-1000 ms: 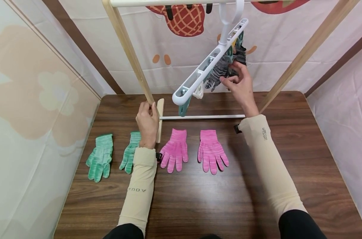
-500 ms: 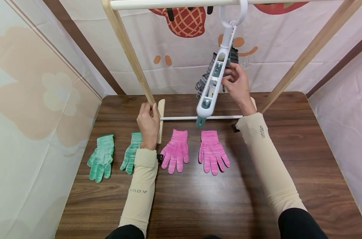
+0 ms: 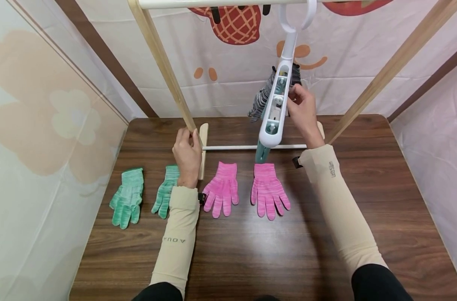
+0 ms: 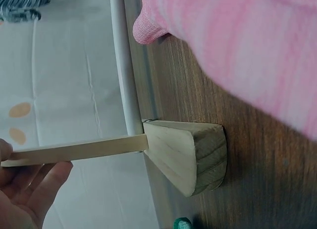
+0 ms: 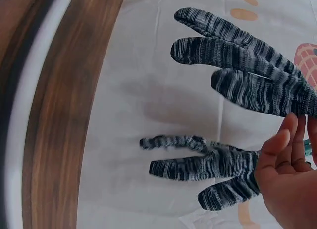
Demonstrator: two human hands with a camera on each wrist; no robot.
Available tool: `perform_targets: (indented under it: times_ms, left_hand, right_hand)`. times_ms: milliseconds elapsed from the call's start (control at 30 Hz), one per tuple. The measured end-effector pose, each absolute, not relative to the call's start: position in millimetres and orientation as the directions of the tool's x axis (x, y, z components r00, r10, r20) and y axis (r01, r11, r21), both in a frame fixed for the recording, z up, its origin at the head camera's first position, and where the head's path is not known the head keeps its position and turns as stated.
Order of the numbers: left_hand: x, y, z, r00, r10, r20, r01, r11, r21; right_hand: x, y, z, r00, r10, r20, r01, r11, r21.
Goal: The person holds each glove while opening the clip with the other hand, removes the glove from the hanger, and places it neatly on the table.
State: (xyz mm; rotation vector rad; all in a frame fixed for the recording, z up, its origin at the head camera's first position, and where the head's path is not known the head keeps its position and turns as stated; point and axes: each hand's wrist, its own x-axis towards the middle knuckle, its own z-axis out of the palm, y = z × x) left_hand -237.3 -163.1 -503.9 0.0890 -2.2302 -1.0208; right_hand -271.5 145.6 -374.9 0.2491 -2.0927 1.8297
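My left hand (image 3: 187,158) grips the rack's left wooden post (image 4: 84,150) just above its foot (image 4: 173,154). A white clip hanger (image 3: 272,125) hangs from the top bar, its near end pointing toward me, with a teal clip (image 3: 263,153) below it. Striped grey-black gloves (image 3: 263,98) hang beneath. My right hand (image 3: 304,115) is on the hanger's right side, fingers bent. In the right wrist view two gloves (image 5: 247,92) show, and the fingertips of this hand (image 5: 292,164) touch the upper one near its cuff; whether they pinch it is unclear.
Two pink gloves (image 3: 264,188) lie flat on the brown table (image 3: 243,259). Two green gloves (image 3: 127,200) lie at the left, one partly behind my left hand. The rack's white lower bar (image 3: 228,147) crosses behind the pink gloves; its right post (image 3: 386,77) slants at the right.
The hanger has turned so that its near end swung right and toward me, with the grey gloves turning too. My right hand stayed close to them; my left hand kept its grip.
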Motion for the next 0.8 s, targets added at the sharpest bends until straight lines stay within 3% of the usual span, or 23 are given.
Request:
perform_targets:
  times_ms: [367,800]
  left_hand:
    - [-239,-163,-504,-0.788,-0.313,0.531,0.203,0.681,0.703]
    - [-240,-166,-502,-0.8,-0.312,0.512,0.221,0.641,0.735]
  right_hand:
    - [-275,156,-409,-0.901,0.138,0.412,-0.394,0.138,-0.909]
    - [-260,166,-414,-0.893,0.139,0.429,-0.418,0.096,-0.903]
